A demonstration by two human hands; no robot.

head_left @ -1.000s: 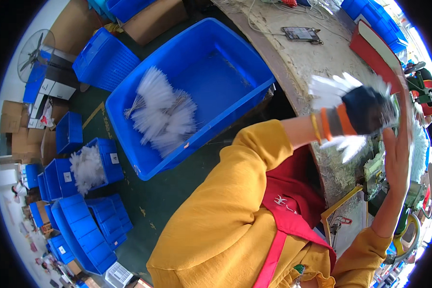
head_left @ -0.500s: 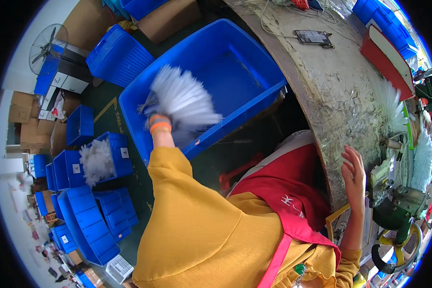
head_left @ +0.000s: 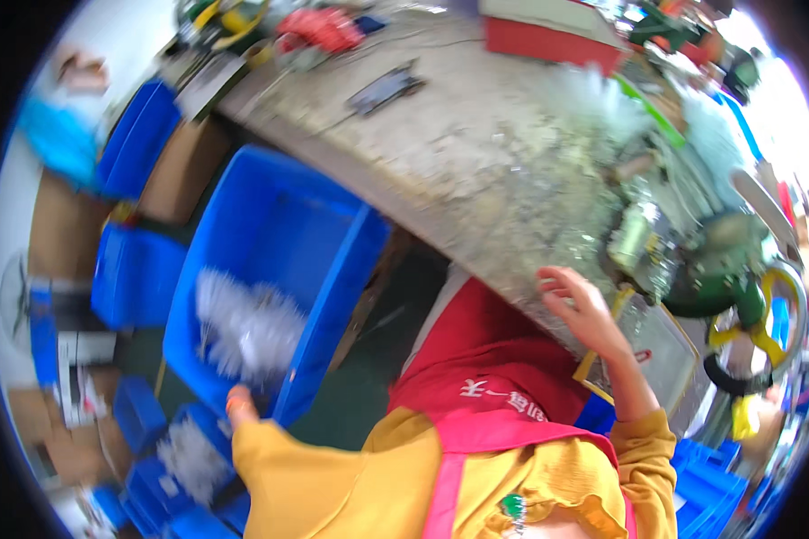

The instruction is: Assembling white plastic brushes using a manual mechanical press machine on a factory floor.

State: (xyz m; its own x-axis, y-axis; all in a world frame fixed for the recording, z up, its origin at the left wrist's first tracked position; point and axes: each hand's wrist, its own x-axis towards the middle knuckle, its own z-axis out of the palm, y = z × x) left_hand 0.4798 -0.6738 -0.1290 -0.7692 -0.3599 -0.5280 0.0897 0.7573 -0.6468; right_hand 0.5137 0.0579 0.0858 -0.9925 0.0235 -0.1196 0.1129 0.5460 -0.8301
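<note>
A bundle of thin white translucent strands (head_left: 250, 325) lies fanned out in the big blue bin (head_left: 333, 269) at the left. My left hand (head_left: 239, 402), with an orange band at the wrist, is at the bin's near rim, just short of the bundle. Its fingers are hidden and blurred, so whether they touch anything is unclear. Over the front edge of the workbench (head_left: 476, 162), my right hand (head_left: 573, 307) is open, fingers stretched out and nothing in them. Close to it stands a green machine (head_left: 719, 260) with a yellow handwheel.
A phone (head_left: 385, 90) and a red box (head_left: 553, 36) rest on the bench. More white strands (head_left: 593, 99) lie near a green strip (head_left: 652, 112). Smaller blue bins (head_left: 139, 413) stand at lower left, one holding a white bundle (head_left: 193, 458). A blue crate (head_left: 135, 274) stands left of the big bin.
My left hand, earlier inside the big bin at the white bundle, has drawn back to the near rim; the bundle lies inside. My view has turned right, toward the bench. My right hand stays open.
</note>
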